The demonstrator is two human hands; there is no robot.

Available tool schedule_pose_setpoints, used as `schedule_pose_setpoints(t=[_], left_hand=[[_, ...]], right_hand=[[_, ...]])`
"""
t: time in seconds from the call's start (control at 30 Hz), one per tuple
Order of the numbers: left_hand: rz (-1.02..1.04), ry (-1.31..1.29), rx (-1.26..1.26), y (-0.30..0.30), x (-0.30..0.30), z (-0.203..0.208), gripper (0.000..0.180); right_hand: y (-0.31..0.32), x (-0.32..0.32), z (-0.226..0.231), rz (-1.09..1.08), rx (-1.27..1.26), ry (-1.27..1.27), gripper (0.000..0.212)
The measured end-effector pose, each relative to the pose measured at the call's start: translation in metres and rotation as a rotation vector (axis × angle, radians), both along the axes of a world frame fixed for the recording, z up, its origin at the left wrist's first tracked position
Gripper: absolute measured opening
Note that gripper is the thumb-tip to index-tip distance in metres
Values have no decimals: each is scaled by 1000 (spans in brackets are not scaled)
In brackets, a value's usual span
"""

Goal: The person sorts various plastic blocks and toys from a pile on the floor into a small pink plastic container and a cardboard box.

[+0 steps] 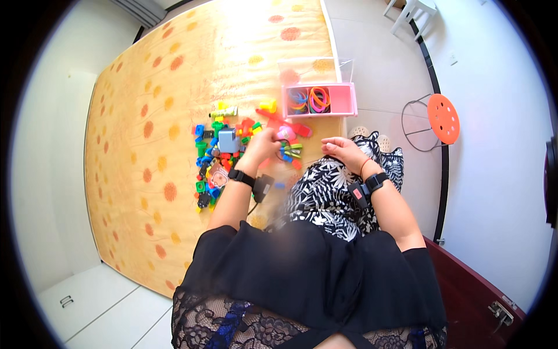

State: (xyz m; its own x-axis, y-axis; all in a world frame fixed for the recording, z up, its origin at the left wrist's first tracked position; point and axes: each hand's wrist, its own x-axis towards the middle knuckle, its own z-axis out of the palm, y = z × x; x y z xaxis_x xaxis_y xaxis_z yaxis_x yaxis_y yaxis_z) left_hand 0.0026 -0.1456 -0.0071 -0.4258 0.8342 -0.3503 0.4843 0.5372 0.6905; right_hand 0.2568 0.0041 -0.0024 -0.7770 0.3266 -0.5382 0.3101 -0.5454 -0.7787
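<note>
My left hand is closed at the right side of a pile of small colourful plastic blocks. A thin dark loop, like a hair tie, shows at its fingertips and seems pinched there. Close by lie a pink rounded piece, a red strip and a green piece. My right hand hovers over my lap, fingers loosely bent and apart, with nothing visible in it. Beyond both hands stands a pink divided box with its clear lid raised, holding colourful rings.
A blue-grey box-like piece and a brown picture card rest on the pile. Everything lies on a yellow flowered surface. An orange-topped stool stands on the floor at right, with a white stool farther off.
</note>
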Motion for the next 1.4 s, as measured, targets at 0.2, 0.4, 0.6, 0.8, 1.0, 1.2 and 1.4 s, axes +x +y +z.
schedule_pose_setpoints(t=[0.2,0.4,0.6,0.8,1.0,1.2,1.4], left_hand=[[-318,-137,138,57,70,27,15],[-202,-492,164,69,80,22,14],[-165,-568,165,54,70,14,16],[36,-727,273,31,82,8,21],[18,-724,188,22,79,2,23],[34,-573,321,43,50,-7,15],[185,-105,568,79,10,-11,8]], right_hand=[[-2,2,4,66,85,16,45],[-1,8,-6,-178,-91,4,25],[-2,4,-8,-158,-77,27,21],[0,1,-4,182,273,-91,27],[1,-1,-2,-1,35,-80,27],[-2,-5,10,-115,-40,-69,24],[1,-1,5,-107,5,-61,34]])
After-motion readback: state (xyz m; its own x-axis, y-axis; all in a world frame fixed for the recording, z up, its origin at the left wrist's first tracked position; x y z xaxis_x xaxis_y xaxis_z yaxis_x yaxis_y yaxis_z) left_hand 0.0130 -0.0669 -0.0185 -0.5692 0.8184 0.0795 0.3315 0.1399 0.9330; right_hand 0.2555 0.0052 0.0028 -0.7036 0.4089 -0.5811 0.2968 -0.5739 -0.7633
